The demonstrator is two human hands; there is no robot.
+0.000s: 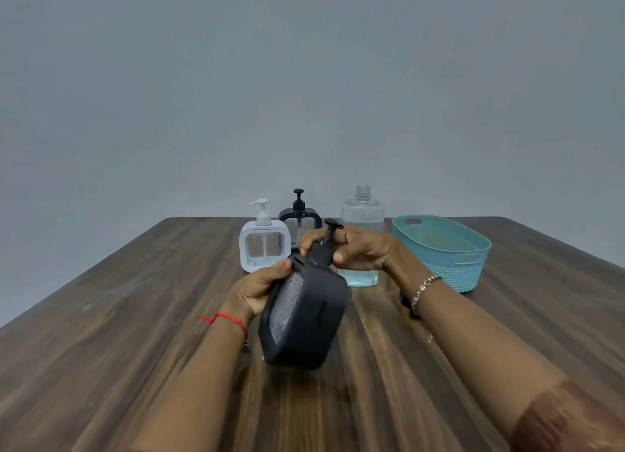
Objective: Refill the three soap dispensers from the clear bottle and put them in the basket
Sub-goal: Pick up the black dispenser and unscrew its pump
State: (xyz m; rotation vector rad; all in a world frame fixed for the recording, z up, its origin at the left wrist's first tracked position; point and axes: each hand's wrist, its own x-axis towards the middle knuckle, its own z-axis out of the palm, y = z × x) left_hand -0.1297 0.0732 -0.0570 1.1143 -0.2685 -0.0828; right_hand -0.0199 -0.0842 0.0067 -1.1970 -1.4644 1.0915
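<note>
A dark wooden table (pixel 101 316) is standing against a plain grey wall (pixel 304 79). The left hand (pixel 260 287) is gripping the tilted dark dispenser (pixel 304 319) above the table, and the right hand (pixel 358 248) is closing around its pump (pixel 329 235). Behind are standing a white dispenser (pixel 264 245), a black dispenser (pixel 299 216) partly hidden, and the uncapped bottle (pixel 363 211) with its middle hidden by the right hand. The teal basket (pixel 446 252) is sitting at the right. The picture is a little blurred.
</note>
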